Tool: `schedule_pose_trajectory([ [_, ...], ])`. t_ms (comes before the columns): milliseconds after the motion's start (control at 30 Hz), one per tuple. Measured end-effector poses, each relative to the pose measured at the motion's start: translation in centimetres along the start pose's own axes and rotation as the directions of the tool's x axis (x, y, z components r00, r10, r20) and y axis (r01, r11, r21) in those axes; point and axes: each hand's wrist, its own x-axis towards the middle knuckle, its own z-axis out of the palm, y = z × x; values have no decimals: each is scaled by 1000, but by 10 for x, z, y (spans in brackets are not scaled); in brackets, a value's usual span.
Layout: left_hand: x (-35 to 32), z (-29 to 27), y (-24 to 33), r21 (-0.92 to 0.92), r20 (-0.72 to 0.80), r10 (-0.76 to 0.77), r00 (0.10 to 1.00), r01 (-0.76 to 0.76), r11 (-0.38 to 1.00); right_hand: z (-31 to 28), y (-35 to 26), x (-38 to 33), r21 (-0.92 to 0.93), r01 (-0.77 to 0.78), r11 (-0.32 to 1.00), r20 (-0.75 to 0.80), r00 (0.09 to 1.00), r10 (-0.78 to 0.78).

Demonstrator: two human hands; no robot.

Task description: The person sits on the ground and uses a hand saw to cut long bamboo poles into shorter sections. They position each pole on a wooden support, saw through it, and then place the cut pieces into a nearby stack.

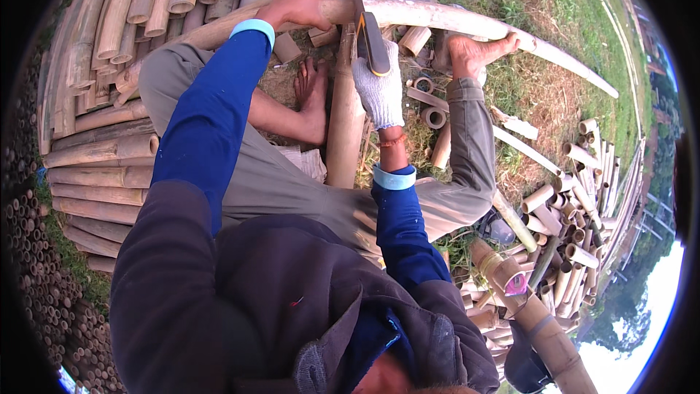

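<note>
"Which step did we judge to be in hand?"

"A crosscut. We had the saw (372, 42) laid across the bamboo pole (452, 18), its blade just right of our left hand (293, 7). We could not tell how deep the teeth had gone, or whether they had bitten at all."

"How did our hands stand?"

"The left, bare, was closed over the pole, its fingertips hidden. Our right hand (379, 87), in white knit, was curled round the saw's dark, orange-edged handle."

"And where did the pole lie?"

"Under our left hand, running leftward to the stacked poles (102, 148) and rightward beyond our right hand, where our right foot (474, 52) rested against it. A bamboo log (343, 131) lay just left of our right hand, and seemed to prop the crossing."

"What did the next move call for, in our view?"

"Straight, even strokes, with the left hand clear of the teeth and the foot bracing firmly, lest the pole roll."

"How did the pole look?"

"Long and bowed, perhaps only by the lens. Left of the blade we saw tan-brown skin; right of it, a paler, blotched face. A short tube (415, 39) lay just ahead and right of our gloved hand."
</note>
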Motion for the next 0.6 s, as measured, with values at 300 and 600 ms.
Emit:
schedule_pose_trajectory([
  [300, -24, 18, 9, 102, -147, -4, 989, 19, 995, -80, -60, -245, -18, -289, 957, 59, 955, 290],
  [600, -23, 16, 27, 127, -146, -39, 988, 58, 990, 14, 7, 19, -42, 114, 993, -107, 987, -118],
])
